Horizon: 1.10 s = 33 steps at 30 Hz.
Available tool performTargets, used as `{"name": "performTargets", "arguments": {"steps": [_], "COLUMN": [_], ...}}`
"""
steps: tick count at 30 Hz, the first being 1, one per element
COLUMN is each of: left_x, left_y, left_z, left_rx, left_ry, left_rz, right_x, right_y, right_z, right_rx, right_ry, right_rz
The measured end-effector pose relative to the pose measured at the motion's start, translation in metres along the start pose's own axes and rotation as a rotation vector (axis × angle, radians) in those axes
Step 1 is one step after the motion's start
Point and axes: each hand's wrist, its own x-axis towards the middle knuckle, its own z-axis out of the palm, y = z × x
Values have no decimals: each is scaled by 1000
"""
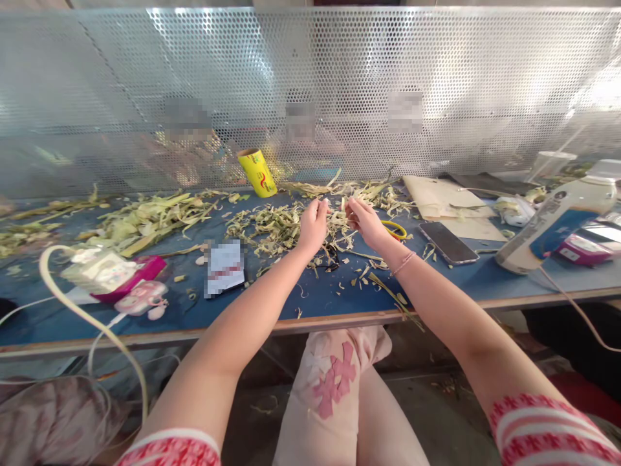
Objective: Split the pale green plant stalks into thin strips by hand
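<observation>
Blue bench top [320, 294] under a perforated metal screen [310, 77] is carrying heaps of pale green leaf strips [272, 226]. Left hand [313, 223] and right hand [366, 220] are each pinching narrowly one end of a thin strip [338, 208], stretching it crosswise, left to right, above the heap. Pulling harder would probably be snapping it.

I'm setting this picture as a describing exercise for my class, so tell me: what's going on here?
A person sits at a blue table and works with bare hands. The left hand and the right hand pinch a thin pale strip between them, above a heap of dry leaf scraps. A phone, a yellow roll and a white bottle lie nearby.
</observation>
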Motion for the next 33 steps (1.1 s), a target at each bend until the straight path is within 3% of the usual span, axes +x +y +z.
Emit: {"name": "performTargets", "arguments": {"steps": [6,13,20,28,33], "left_x": [-3,-10,-12,-11,-14], "left_y": [8,17,18,19,23], "left_z": [-1,2,2,1,2], "left_rx": [16,-128,-128,133,33], "left_ry": [-2,-86,-98,-42,-14], "left_rz": [-9,-137,-100,28,-15], "right_x": [1,2,-2,-6,-8], "right_y": [1,9,10,6,5], "right_z": [0,-1,1,4,7], "right_rx": [-188,-292,-404,-420,-488], "right_ry": [-63,-117,-45,-43,-32], "right_rz": [-138,-208,-236,-297,-390]}}
